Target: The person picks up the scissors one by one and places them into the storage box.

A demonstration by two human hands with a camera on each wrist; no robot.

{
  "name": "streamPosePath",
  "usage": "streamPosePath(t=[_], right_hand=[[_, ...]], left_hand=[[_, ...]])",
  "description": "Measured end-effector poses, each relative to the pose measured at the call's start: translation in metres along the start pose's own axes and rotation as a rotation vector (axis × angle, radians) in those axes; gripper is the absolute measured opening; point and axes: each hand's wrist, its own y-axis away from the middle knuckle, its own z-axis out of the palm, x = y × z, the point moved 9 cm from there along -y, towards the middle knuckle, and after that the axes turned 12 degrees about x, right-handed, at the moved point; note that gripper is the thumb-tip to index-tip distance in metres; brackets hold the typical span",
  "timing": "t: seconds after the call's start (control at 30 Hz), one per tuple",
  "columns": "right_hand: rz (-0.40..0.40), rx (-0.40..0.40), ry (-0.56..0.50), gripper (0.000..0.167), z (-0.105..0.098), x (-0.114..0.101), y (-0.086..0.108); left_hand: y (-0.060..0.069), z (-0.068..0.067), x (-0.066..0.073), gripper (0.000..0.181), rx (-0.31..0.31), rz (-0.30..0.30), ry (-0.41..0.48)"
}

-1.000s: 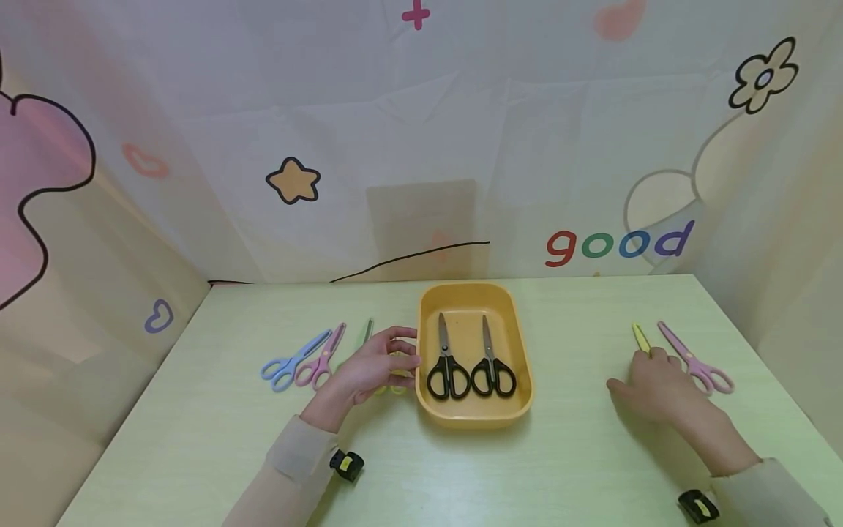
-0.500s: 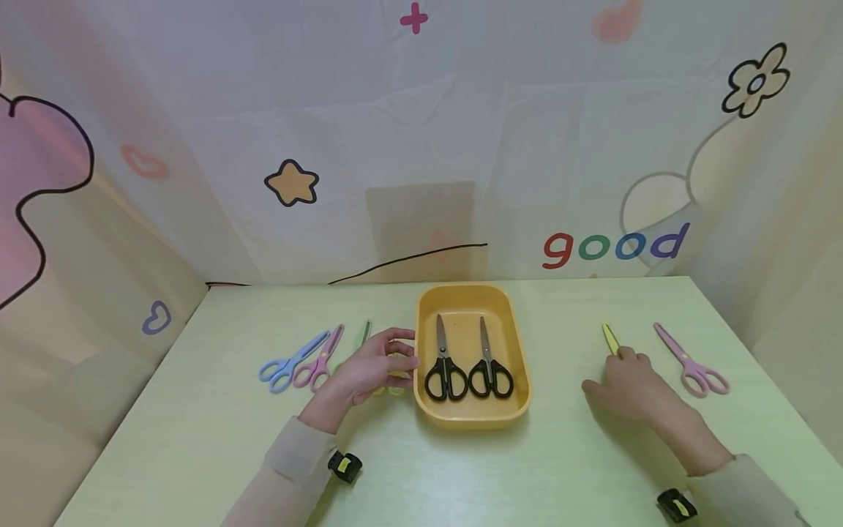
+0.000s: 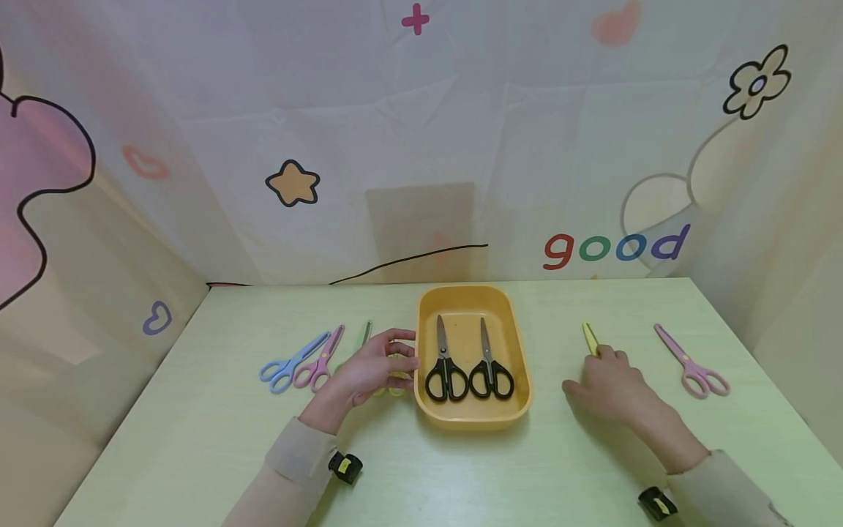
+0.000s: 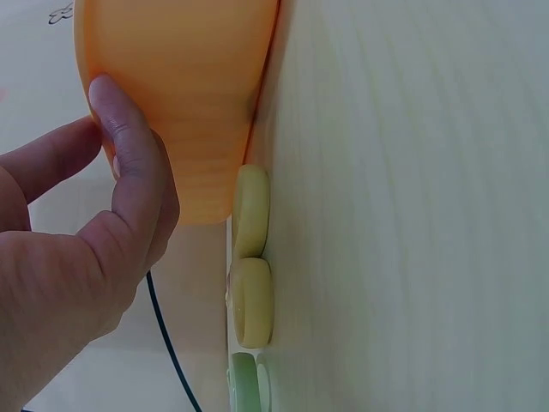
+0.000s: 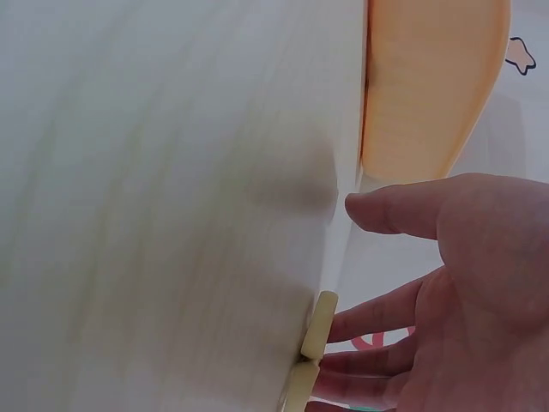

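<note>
Yellow, narrow-bladed scissors (image 3: 590,339) lie flat under the right hand (image 3: 612,384), their blades reaching out beyond its fingers. Those fingers are stretched and press against the yellow handle loops, with the thumb standing apart from them and free of the scissors. The left hand (image 3: 369,369) is well apart from the right, its fingers slightly bent and spread, tips touching the left side of an orange-yellow rectangular tray with rounded corners (image 3: 473,423). It rests its fingers there rather than clamping round anything.

Just beside that tray, partly hidden below the left hand, are another pair of scissors with yellow loops (image 4: 255,305) and a pale green pair (image 3: 366,334). Further left, a pink pair (image 3: 327,353) lies beside a light blue pair (image 3: 313,345), their blades pointing away from the person.

The tray sits between the two hands, holding two metal-bladed scissors side by side, a left black-handled pair (image 3: 445,352) and a right black-handled pair (image 3: 487,356). To the right of the right hand, well apart from it, lies a lilac-pink pair (image 3: 685,360). Pale sleeves (image 3: 724,487) cover both forearms, and a small black device (image 3: 345,466) sits at each wrist. All this is on a pale green-white table (image 3: 474,483), backed by a white printed cloth (image 3: 421,132).
</note>
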Motion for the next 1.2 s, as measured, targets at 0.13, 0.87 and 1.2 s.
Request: streamPosePath(t=[0.13, 0.87, 1.2], right_hand=[[0.001, 0.005, 0.000, 0.049, 0.000, -0.002, 0.000], [-0.008, 0.062, -0.058, 0.052, -0.011, 0.007, 0.005], [-0.031, 0.048, -0.047, 0.056, -0.007, 0.010, 0.006]], left_hand=[[0.000, 0.000, 0.000, 0.055, -0.002, 0.002, -0.001], [0.001, 0.000, 0.000, 0.055, -0.003, 0.005, -0.009], [0.002, 0.000, 0.001, 0.055, -0.011, 0.012, -0.007]])
